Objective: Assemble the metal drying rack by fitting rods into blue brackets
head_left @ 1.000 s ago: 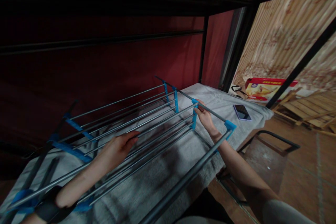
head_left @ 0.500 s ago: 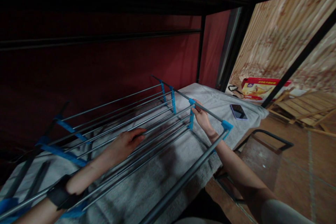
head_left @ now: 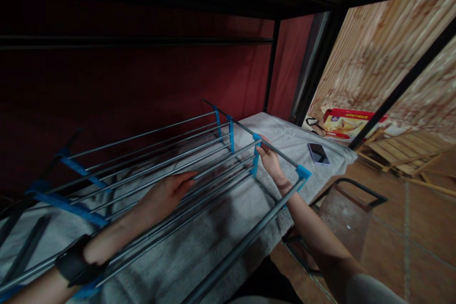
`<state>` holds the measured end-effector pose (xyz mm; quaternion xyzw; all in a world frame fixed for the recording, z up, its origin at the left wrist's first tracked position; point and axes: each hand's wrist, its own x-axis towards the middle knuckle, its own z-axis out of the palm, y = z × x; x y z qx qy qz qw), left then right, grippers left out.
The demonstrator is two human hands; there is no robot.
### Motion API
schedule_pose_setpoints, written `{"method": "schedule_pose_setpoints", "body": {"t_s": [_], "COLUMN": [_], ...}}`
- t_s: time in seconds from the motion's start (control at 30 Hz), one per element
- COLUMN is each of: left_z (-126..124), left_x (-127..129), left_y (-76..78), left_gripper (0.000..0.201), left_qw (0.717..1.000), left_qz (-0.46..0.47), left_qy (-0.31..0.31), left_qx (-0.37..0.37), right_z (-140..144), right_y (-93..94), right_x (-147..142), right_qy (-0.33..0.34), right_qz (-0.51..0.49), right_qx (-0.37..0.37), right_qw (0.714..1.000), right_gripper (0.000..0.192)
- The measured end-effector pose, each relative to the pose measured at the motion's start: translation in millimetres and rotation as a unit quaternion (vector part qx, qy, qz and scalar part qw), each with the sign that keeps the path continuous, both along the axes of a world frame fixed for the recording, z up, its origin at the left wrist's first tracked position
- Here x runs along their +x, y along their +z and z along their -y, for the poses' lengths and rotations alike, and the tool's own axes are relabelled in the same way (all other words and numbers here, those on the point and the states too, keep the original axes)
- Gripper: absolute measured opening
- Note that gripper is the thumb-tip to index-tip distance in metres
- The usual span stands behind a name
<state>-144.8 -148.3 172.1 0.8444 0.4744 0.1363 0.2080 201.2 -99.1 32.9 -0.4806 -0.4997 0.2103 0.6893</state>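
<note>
Rack (head_left: 199,171) on towel, left hand (head_left: 162,195) gripping middle rods, right hand (head_left: 270,161) clasping end bar

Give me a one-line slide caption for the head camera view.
Two bare hands, left hand and right hand, grip a grey metal-tube rack with blue plastic joints lying on a grey towel.

home bedroom, bunk bed frame (head_left: 402,88), towel-covered mattress (head_left: 221,242), tiled floor (head_left: 420,242)
</note>
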Motion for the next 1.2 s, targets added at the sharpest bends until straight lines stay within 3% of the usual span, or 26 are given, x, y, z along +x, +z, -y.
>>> {"method": "schedule_pose_setpoints", "body": {"t_s": [0.3,0.8,1.07,1.2], "left_z": [2.3,2.9,4.3,1.9], "left_x": [-0.2,-0.3,4.1,3.8], "left_y": [-5.5,-10.4,-8.2,-14.3], "left_gripper": [0.053,0.053,0.052,0.053], "left_qw": [0.999,0.999,1.000,0.999], "left_qz": [-0.036,-0.021,0.012,0.029], "left_qy": [0.024,0.017,0.005,0.012], "left_qx": [0.019,0.024,-0.024,-0.033], "right_z": [2.7,1.1,1.7,1.6], "right_y": [5.0,2.0,0.2,-2.2], "right_x": [-1.2,-3.2,-4.5,-4.5], "right_qy": [-0.016,-0.014,-0.023,-0.029], "right_qz": [0.011,0.008,0.010,0.015], "right_qx": [-0.014,-0.009,-0.013,-0.006], "right_qw": [1.000,1.000,1.000,0.999], "right_gripper": [0.050,0.049,0.050,0.051]}}
